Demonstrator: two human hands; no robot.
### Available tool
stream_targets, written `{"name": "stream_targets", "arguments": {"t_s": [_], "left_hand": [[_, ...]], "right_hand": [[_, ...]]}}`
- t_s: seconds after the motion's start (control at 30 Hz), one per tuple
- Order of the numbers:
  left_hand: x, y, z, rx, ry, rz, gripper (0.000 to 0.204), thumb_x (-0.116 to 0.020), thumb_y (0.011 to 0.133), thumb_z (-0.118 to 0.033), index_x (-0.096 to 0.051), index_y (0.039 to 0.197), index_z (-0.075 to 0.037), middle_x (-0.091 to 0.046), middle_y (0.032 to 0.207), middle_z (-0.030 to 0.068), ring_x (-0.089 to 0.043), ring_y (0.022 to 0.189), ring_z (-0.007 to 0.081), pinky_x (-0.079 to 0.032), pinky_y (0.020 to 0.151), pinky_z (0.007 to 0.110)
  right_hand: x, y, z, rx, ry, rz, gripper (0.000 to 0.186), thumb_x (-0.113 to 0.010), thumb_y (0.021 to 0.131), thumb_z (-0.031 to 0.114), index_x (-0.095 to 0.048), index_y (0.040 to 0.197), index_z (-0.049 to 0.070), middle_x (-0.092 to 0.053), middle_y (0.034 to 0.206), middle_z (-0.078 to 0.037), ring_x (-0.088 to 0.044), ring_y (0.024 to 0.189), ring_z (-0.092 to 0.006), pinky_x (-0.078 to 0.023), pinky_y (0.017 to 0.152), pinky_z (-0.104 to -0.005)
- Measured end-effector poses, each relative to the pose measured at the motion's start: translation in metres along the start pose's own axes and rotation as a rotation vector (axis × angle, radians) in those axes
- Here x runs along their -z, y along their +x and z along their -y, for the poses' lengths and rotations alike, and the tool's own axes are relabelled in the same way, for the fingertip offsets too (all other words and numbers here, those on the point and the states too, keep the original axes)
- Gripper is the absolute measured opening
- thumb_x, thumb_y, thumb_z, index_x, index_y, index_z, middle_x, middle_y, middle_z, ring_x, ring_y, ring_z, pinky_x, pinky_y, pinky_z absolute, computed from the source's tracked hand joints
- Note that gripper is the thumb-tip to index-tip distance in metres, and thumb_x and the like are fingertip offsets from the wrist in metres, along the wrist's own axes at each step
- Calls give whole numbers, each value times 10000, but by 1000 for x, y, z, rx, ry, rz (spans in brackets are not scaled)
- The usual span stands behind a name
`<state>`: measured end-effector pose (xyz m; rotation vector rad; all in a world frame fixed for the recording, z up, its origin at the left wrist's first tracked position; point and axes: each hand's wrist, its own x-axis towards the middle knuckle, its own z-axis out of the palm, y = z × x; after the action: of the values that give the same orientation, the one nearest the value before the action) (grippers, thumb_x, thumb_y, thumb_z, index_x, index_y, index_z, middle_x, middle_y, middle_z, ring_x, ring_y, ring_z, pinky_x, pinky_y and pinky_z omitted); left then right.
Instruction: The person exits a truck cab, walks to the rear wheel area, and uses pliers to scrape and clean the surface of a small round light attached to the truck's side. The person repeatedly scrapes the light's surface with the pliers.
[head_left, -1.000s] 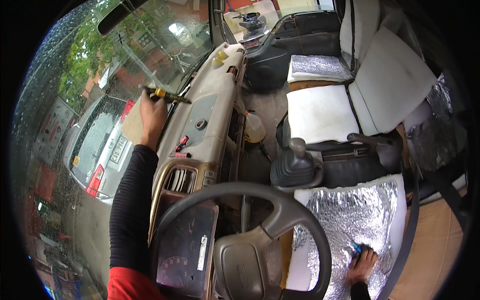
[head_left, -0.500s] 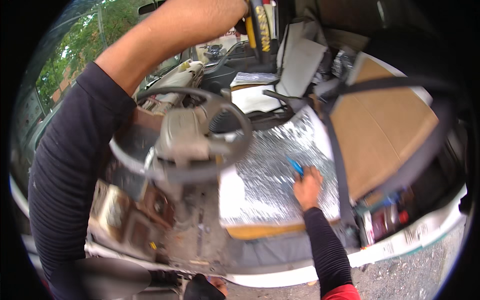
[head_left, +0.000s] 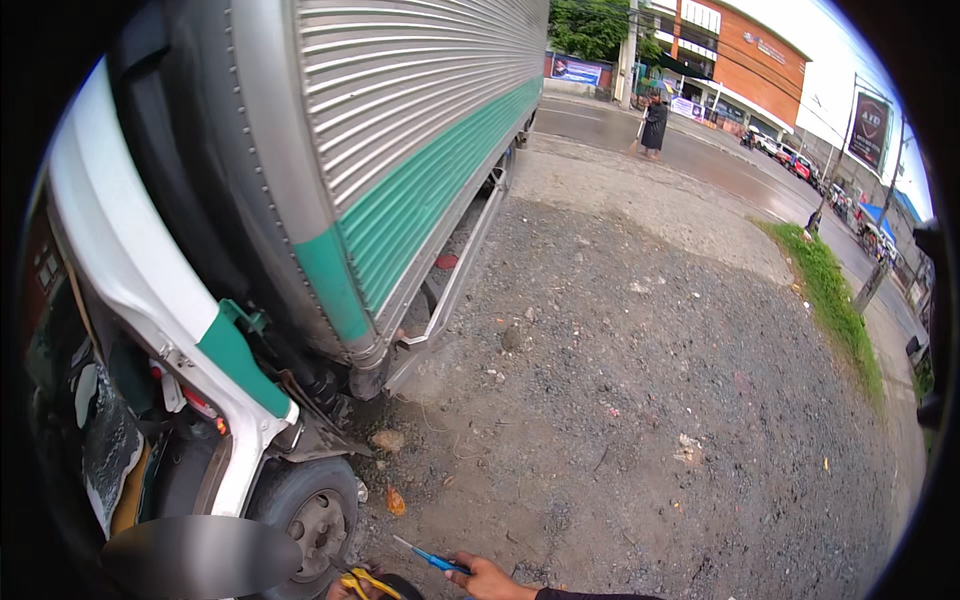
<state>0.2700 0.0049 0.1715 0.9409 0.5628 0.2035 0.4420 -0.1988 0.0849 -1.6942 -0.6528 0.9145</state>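
At the lower edge, my right hand (head_left: 488,580) is closed around a slim blue-handled tool (head_left: 438,561). Its pale, narrow tip points to the left; whether it is a cutter or a screwdriver I cannot tell. Just left of it, yellow-and-black pliers (head_left: 366,580) show beside the truck's front wheel (head_left: 318,530). My left hand (head_left: 340,592) grips them, mostly cut off by the lower edge. The two tools are close together but apart.
A white-and-green truck cab (head_left: 150,230) stands open at left, with foil sheet (head_left: 112,455) inside. Its ribbed cargo box (head_left: 430,110) stretches back. Gravel (head_left: 640,400) covers the ground at right. A person (head_left: 654,125) stands by the road; grass (head_left: 830,300) edges the lot.
My view has swung from the cab's interior to outside along the truck. My right hand has left the foil sheet, still holding the blue-handled tool. My left arm has come down from its raised position.
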Motion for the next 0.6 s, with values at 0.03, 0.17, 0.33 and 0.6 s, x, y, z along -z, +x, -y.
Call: {"name": "stream_targets", "arguments": {"t_s": [0.03,0.17,0.33,0.6], "left_hand": [[-31,16,25,55,-45,37,365,-709,986,-427,-638,1119,-95,-642,1030,43,-650,969,230,-552,848,422],[-111,98,100,248,-162,148,343,-706,988,-404,-647,1120,-92,-646,1050,59,-653,985,248,-546,850,443],[-224,254,183,319,-193,236,317,-702,989,-374,-657,1122,-90,-651,1075,78,-657,1006,271,-537,853,470],[-640,479,220,-454,1069,1095,408,-690,865,-146,-676,1243,6,-615,1310,248,-624,1175,444,-515,978,461]], "right_hand": [[19,-6,0,-12,41,-64,526,-623,948,216,-550,1418,-10,-700,1149,-309,-668,1072,-449,-507,980,-480],[77,-6,-3,-23,186,-146,533,-617,993,224,-516,1467,1,-697,1227,-248,-685,1023,-346,-539,907,-434],[236,36,-103,-113,427,-14,513,-615,1001,167,-515,1481,16,-698,1207,-130,-636,960,-204,-543,841,-387],[632,-88,-48,-127,684,-584,501,-520,1092,378,-553,1457,36,-622,1400,-148,-625,1247,-276,-583,924,-440]]}}
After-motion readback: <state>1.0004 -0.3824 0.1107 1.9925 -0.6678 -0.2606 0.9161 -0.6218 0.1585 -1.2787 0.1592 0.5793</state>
